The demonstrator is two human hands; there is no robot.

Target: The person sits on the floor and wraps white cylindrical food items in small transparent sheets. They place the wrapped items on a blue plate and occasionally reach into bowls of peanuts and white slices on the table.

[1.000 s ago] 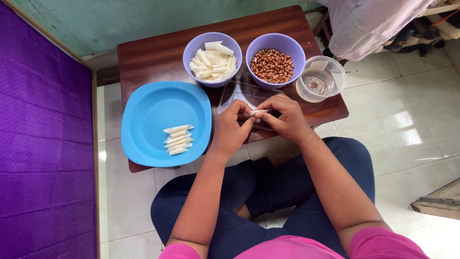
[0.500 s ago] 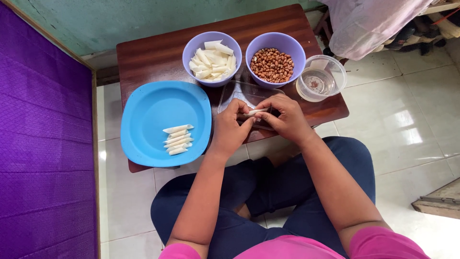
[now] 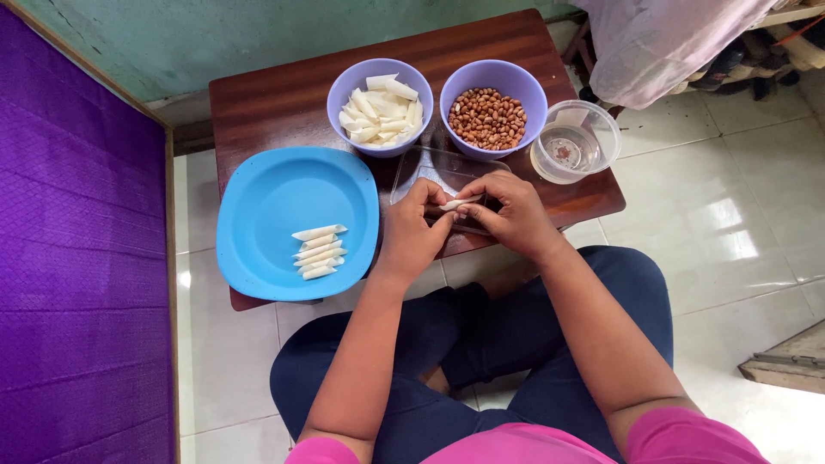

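**Five rolls done, one more in my fingers**

I am pinching a small white roll between both hands, my left hand and right hand pressed close together on it. To the left of my hands, five finished rolls are lying on a blue plate. Beyond my hands, a purple bowl of white strips and a bowl of peanuts are sitting well filled, so I judge plenty is left

Head view, steeply down, fairly near
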